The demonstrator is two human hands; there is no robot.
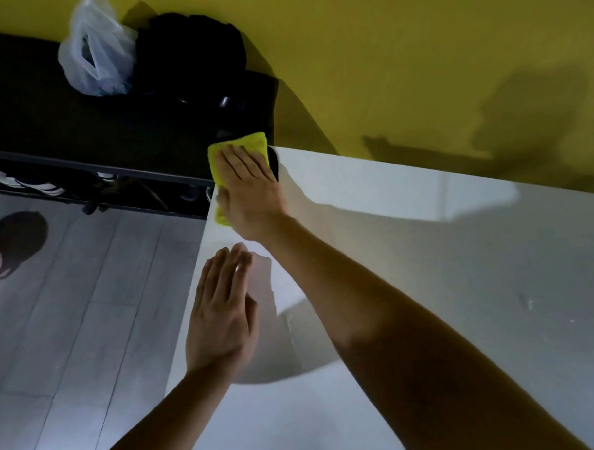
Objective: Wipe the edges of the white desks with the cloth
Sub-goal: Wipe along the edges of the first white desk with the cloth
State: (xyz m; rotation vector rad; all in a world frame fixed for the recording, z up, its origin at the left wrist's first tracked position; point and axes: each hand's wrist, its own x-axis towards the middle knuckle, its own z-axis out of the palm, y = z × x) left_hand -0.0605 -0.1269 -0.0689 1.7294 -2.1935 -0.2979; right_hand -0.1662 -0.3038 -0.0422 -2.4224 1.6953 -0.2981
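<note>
A white desk fills the right and lower part of the head view, its left edge running diagonally from the far corner toward me. A yellow cloth lies over that far left corner. My right hand presses flat on the cloth with straight fingers, at the desk's edge. My left hand rests flat on the desk near the same edge, closer to me, fingers straight and together, holding nothing.
A dark low shelf unit stands beyond the desk corner, with a white plastic bag and a black bag on top and shoes below. Yellow wall behind. Grey floor lies left of the desk.
</note>
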